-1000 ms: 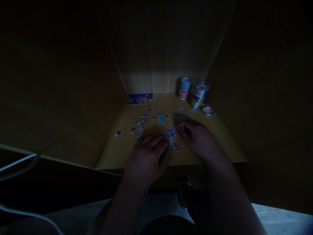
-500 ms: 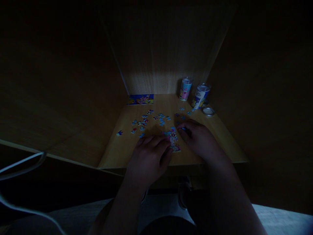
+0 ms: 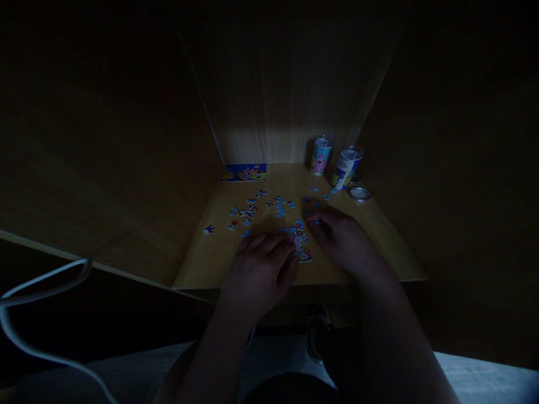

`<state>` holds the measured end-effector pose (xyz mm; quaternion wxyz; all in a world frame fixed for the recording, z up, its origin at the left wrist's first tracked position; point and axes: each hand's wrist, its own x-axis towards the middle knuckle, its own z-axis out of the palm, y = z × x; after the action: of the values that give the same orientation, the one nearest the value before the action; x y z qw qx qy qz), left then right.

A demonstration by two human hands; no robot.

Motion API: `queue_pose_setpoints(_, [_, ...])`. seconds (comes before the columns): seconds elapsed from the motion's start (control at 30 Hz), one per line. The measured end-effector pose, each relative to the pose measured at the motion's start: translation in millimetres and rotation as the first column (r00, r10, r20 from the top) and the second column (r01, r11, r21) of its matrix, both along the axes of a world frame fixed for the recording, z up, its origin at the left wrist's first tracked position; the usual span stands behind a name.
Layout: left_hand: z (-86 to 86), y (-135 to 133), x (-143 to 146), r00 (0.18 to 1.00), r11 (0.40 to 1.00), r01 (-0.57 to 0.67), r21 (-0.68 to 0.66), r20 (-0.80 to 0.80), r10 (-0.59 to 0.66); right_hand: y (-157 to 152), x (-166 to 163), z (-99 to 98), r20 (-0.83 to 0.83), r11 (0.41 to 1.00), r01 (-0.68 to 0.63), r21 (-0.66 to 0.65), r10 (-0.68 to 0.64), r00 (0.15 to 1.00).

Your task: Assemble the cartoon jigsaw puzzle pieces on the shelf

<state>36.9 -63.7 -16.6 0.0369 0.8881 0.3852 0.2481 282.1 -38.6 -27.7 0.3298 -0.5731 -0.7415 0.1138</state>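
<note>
A joined section of a jigsaw puzzle (image 3: 300, 241), printed in pink and blue, lies near the front of the wooden surface. My left hand (image 3: 261, 264) covers its left part, with curled fingers and thumb closed at its edge; what lies beneath the palm is hidden. Just right of the section, my right hand (image 3: 339, 238) pinches a small blue puzzle piece (image 3: 316, 222) between thumb and forefinger. Loose puzzle pieces (image 3: 280, 207) are scattered beyond my hands, with more puzzle pieces (image 3: 248, 212) to the left.
Two cartoon-printed cans (image 3: 321, 156) (image 3: 346, 168) with clear tops stand at the back right, beside a round metal lid (image 3: 359, 193). A blue picture card (image 3: 244, 172) lies at the back left. Wooden panels enclose the sides and back. A white cable (image 3: 50, 357) hangs at lower left.
The view has shifted slightly. Both hands keep nearly the same places and grips, and the puzzle pieces show no clear movement.
</note>
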Motion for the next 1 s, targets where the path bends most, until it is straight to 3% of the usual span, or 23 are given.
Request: queue_pose_setpoints(1.0, [-3.1,1.9,0.2,1.000,1.000,-0.007,-0.006,-0.001,0.007,0.4,-0.4,0.6,-0.016,1.000,-0.009,0.003,0.009,1.000])
